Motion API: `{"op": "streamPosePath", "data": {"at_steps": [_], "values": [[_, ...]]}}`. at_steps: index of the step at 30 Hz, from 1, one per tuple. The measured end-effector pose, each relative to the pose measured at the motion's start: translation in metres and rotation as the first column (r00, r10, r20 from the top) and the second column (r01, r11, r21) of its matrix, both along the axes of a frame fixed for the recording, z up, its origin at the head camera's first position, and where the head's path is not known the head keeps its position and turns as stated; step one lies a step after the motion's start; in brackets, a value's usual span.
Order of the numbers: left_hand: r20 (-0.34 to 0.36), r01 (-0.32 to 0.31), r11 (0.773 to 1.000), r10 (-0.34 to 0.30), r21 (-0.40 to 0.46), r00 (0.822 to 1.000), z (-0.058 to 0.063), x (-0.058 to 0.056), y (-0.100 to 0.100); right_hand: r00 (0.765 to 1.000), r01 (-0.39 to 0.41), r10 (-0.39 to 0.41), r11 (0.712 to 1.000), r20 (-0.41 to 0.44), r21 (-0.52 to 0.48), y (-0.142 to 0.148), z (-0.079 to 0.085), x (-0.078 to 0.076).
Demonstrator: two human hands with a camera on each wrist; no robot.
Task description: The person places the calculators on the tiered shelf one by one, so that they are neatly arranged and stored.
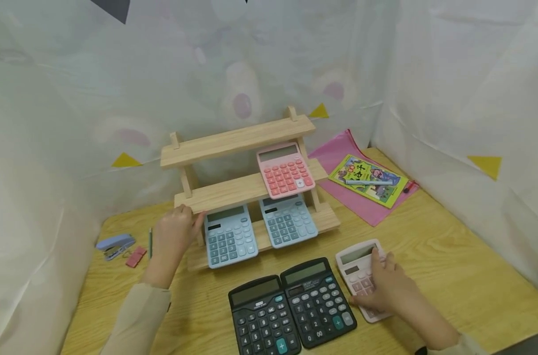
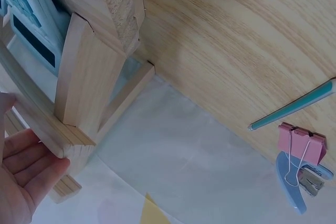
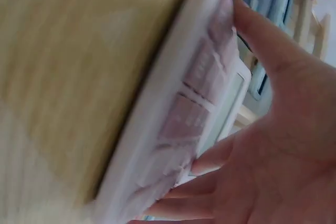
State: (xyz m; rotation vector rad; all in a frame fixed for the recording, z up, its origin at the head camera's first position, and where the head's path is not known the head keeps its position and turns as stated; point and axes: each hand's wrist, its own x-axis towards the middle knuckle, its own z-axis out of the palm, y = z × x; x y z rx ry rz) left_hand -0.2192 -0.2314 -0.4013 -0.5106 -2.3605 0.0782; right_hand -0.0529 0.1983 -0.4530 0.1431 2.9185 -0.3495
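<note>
A three-tier wooden shelf (image 1: 233,190) stands on the table. My left hand (image 1: 175,234) holds the left end of its middle board, the fingers against the board's edge (image 2: 65,148) in the left wrist view. My right hand (image 1: 390,286) is over a pale pink calculator (image 1: 353,257) lying on the table, fingers spread and thumb near its left edge; whether they touch it is hard to tell. On the shelf, a pink calculator (image 1: 286,170) leans on the middle tier. Two blue calculators, one on the left (image 1: 231,236) and one on the right (image 1: 288,222), lean on the bottom tier.
Two black calculators, left (image 1: 264,315) and right (image 1: 318,301), lie side by side in front of the shelf. At left are a blue stapler (image 1: 116,242), pink binder clip (image 1: 136,257) and green pencil (image 1: 151,241). A booklet (image 1: 368,180) rests on a pink pouch (image 1: 366,212).
</note>
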Motion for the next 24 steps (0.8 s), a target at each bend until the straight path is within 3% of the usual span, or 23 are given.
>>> {"op": "streamPosePath", "data": {"at_steps": [3,6,9,12,15,18,24], "values": [[0.001,-0.005,1.000,0.005,0.003,1.000,0.001,0.000,-0.001,1.000,-0.011,0.011,1.000,0.012,0.018,0.000,0.002,-0.004],[0.009,-0.006,1.000,0.006,-0.003,1.000,0.002,0.001,0.000,0.999,-0.040,0.041,0.997,-0.017,0.061,-0.002,0.015,-0.011],[0.007,0.005,1.000,-0.005,-0.008,1.000,0.002,0.000,0.000,0.990,-0.108,0.113,0.992,-0.080,0.064,-0.014,0.042,-0.021],[-0.008,0.018,1.000,-0.018,-0.002,1.000,0.000,-0.001,0.000,0.969,-0.199,0.203,0.979,-0.138,0.045,-0.044,0.077,-0.038],[-0.013,0.029,1.000,-0.029,0.007,0.999,-0.002,-0.002,0.000,0.949,-0.281,0.287,0.958,-0.133,0.063,-0.093,0.110,-0.063],[-0.013,0.039,0.999,-0.038,0.014,0.999,-0.002,-0.003,-0.001,0.931,-0.341,0.350,0.935,-0.102,0.099,-0.146,0.131,-0.097],[-0.029,0.052,0.998,-0.050,0.042,0.998,-0.001,-0.002,-0.001,0.933,-0.343,0.355,0.925,-0.052,0.167,-0.226,0.136,-0.169]]}}
